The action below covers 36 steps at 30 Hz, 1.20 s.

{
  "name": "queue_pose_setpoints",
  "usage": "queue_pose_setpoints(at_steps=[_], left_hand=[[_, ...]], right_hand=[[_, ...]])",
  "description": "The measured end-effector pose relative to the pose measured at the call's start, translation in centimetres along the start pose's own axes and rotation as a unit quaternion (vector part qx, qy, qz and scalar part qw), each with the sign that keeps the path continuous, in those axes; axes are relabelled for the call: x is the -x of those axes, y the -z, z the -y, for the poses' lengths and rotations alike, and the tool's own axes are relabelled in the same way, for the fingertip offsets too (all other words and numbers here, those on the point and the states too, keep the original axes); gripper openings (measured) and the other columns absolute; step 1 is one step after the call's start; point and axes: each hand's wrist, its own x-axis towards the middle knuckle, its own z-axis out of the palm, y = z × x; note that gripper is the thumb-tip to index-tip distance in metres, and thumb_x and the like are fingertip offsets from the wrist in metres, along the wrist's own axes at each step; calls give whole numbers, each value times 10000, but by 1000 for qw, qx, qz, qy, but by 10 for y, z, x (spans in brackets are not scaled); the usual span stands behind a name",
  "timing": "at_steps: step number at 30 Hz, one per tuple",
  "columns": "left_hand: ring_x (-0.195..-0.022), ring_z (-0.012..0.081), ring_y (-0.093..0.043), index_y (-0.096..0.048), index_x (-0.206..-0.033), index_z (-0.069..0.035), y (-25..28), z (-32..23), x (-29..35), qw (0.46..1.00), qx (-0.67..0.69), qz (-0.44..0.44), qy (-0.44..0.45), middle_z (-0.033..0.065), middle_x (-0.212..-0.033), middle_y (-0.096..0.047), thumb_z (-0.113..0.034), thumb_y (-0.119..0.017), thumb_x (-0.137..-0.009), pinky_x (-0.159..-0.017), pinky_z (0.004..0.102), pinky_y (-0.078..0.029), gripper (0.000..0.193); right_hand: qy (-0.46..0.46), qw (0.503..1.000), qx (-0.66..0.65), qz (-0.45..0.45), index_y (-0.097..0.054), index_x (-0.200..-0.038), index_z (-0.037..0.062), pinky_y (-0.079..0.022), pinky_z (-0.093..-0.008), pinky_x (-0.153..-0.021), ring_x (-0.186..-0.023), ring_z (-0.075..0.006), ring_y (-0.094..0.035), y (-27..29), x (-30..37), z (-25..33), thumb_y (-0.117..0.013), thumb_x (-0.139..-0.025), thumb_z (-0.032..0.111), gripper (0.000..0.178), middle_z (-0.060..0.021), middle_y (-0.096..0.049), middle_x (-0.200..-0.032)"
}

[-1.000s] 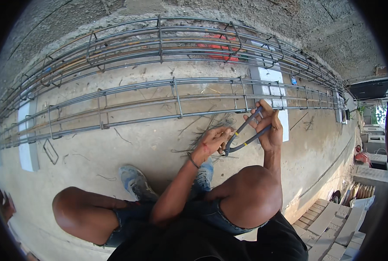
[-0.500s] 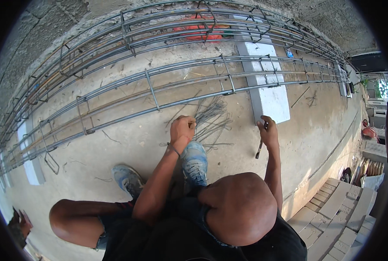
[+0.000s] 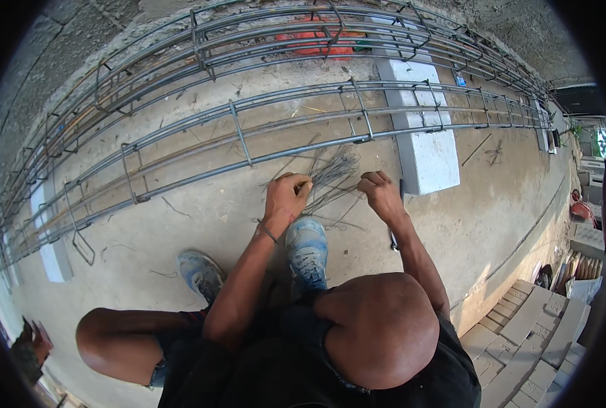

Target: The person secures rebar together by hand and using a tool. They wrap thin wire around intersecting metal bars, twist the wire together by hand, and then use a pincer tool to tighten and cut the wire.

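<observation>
My left hand (image 3: 289, 196) is closed in a pinch at the near-left side of a loose bundle of thin tie wires (image 3: 337, 168) on the floor. What its fingertips hold, if anything, is too small to make out. At the bundle's right side, my right hand (image 3: 382, 194) has its fingers curled together, their tips close to the wire ends; their content is hidden. A slim dark hand tool (image 3: 394, 239) shows partly behind my right forearm, beside a white block. Just beyond the wires runs a long steel rebar cage (image 3: 248, 146) with square stirrups.
A second rebar cage (image 3: 201, 51) lies farther back. The cages cross white blocks (image 3: 428, 166). Behind them is a red bag (image 3: 313, 42). My shoes (image 3: 307, 255) stand close to the wires. Stacked grey bricks (image 3: 520, 340) are at lower right; another person's hand (image 3: 41, 340) shows at far left.
My right hand has moved left from the white block to the wire bundle, and the tool no longer shows in its fingers. My left hand has hardly moved.
</observation>
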Motion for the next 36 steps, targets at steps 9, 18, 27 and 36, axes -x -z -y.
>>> queue_pose_setpoints(at_steps=[9,18,27,36], left_hand=[[-1107,323,-533,-648,-1109,-81,4,-66,0,976,29,96,-194,131,-1138,-608,-299,-693,-811,-948,376,-429,372],[-713,320,-609,-685,-935,-53,41,-66,1,948,-87,127,-278,118,-782,-620,-80,-642,-766,-633,377,-491,177],[-554,238,-559,-701,-874,-50,90,-63,-1,970,-124,199,-63,106,-650,-618,-230,-636,-860,-559,338,-461,192],[-563,129,-537,-678,-935,9,90,-51,17,962,62,228,135,72,-624,-601,-196,-629,-876,-545,296,-440,218]], right_hand=[[-84,988,-132,-9,-653,-808,35,-499,-332,-597,-691,-260,-651,160,-33,55,-671,-763,18,51,-100,-658,-778],[-45,988,-61,136,-638,-1008,50,-455,-408,-820,-965,-311,-583,136,-42,82,-731,-748,169,300,-120,-669,-895],[-178,918,-340,105,-671,-1051,55,-472,-349,-577,-599,-266,-599,64,-41,113,-617,-868,122,201,-159,-642,-726],[140,987,-77,-20,-688,-981,121,-470,-358,-547,-569,-260,-554,64,-47,110,-621,-648,-3,361,-88,-568,-630]])
